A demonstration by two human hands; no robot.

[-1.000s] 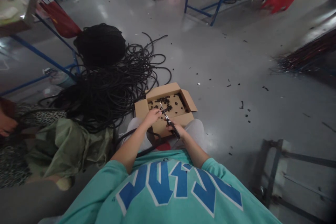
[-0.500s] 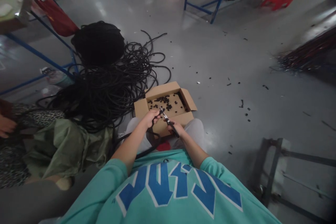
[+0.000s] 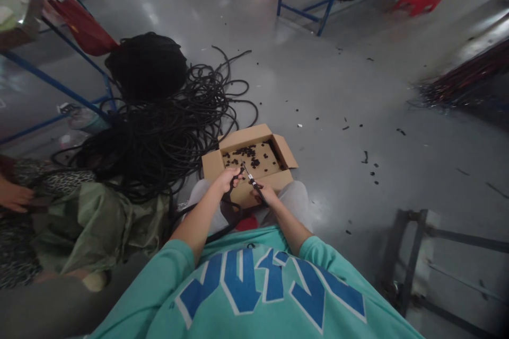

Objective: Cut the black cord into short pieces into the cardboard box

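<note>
My left hand (image 3: pixel 229 180) is closed round a black cord (image 3: pixel 218 234), whose end shows at my fingertips. In my right hand (image 3: pixel 267 192) are scissors (image 3: pixel 251 179) with dark handles; their blades point up and left, close beside the cord end. Both hands are over the near side of an open cardboard box (image 3: pixel 248 200) between my knees. Small black pieces (image 3: pixel 255 162) lie scattered on the bottom of the box.
Left of the box lies a big tangle of black cord (image 3: pixel 159 132), with a round black bundle (image 3: pixel 147 66) behind it. A person's hand (image 3: pixel 16 196) shows at far left. A metal frame (image 3: pixel 415 259) stands at lower right; black scraps dot the floor.
The scissor blades look closer together than before. The other person's hand at far left has moved slightly to the right. My left hand keeps its hold on the cord.
</note>
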